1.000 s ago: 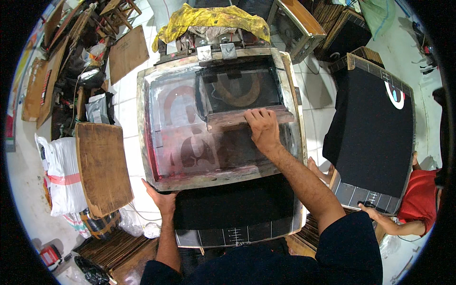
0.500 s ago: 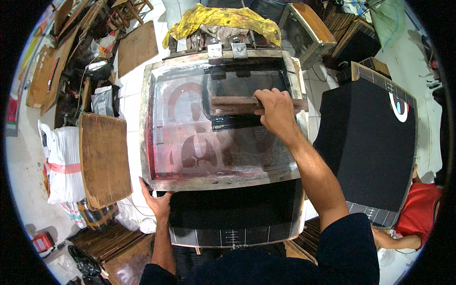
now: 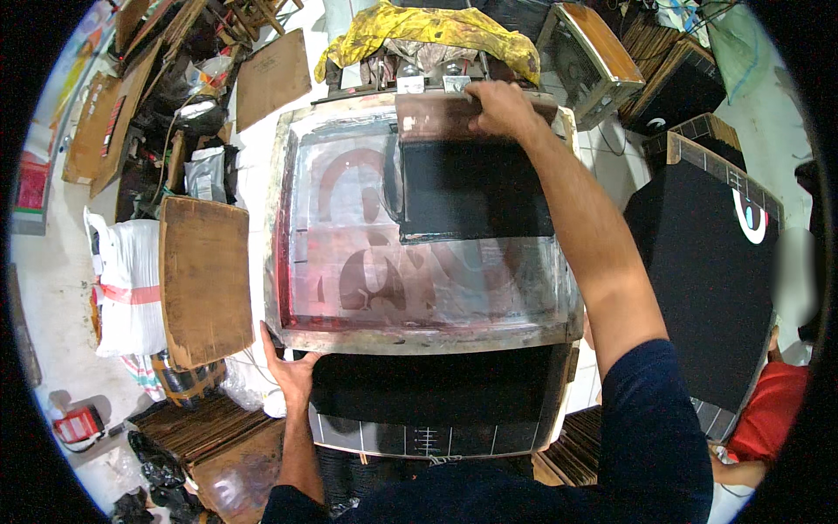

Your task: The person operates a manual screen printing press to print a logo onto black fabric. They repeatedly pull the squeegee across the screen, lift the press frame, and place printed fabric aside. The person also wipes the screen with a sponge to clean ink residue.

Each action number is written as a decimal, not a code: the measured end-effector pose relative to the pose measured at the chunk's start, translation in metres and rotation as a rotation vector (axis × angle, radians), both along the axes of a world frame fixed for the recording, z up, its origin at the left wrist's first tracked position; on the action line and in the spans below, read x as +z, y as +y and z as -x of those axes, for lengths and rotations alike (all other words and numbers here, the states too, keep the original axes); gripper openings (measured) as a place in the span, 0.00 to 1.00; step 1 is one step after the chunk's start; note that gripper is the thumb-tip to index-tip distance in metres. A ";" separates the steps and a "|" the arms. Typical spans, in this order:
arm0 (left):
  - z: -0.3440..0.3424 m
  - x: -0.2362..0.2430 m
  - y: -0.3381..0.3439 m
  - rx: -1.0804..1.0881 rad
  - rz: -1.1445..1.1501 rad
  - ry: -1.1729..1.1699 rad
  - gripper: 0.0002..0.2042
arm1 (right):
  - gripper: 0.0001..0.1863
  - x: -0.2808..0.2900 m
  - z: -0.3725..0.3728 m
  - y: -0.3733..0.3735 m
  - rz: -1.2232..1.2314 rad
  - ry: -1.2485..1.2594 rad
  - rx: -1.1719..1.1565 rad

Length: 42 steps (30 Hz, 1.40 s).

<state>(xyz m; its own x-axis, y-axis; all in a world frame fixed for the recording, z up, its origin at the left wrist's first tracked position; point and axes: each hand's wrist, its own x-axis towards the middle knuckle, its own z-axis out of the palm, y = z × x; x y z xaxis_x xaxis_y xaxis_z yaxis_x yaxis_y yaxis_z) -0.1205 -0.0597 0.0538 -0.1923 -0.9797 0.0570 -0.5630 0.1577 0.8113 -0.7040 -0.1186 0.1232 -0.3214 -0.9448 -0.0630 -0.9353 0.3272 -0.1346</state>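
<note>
The left hand (image 3: 291, 374) has its thumb and forefinger spread at the near left corner of the screen frame (image 3: 419, 341), though whether its hidden fingers grip the frame I cannot tell. Near the frame's far edge, beyond a dark ink patch (image 3: 476, 188), lies the wooden squeegee (image 3: 428, 118), the right hand (image 3: 504, 112) closed firmly around its upper edge; farther right, black fabric (image 3: 698, 271) bearing a small print covers a board.
</note>
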 end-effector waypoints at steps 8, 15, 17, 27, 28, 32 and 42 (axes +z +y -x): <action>-0.003 0.003 0.001 -0.036 0.120 -0.040 0.63 | 0.24 -0.016 -0.054 0.074 0.855 0.074 -0.164; 0.003 0.078 -0.011 -0.071 0.326 0.025 0.61 | 0.24 0.054 -0.221 0.293 0.542 -0.109 -0.268; 0.013 0.124 -0.025 -0.026 0.343 0.133 0.58 | 0.25 0.085 -0.205 0.285 0.758 0.083 -0.180; 0.192 0.044 0.173 -1.117 -0.816 0.027 0.18 | 0.31 0.299 -0.122 0.165 0.755 0.271 -0.301; 0.207 0.033 0.235 -0.913 -1.428 0.052 0.29 | 0.29 0.311 -0.122 0.161 0.731 0.193 -0.349; 0.224 0.037 0.354 -0.808 -1.303 0.074 0.42 | 0.30 0.328 -0.119 0.149 0.742 0.146 -0.341; 0.159 0.123 0.250 -0.320 -1.480 0.509 0.55 | 0.38 0.343 -0.092 0.132 0.593 0.178 -0.366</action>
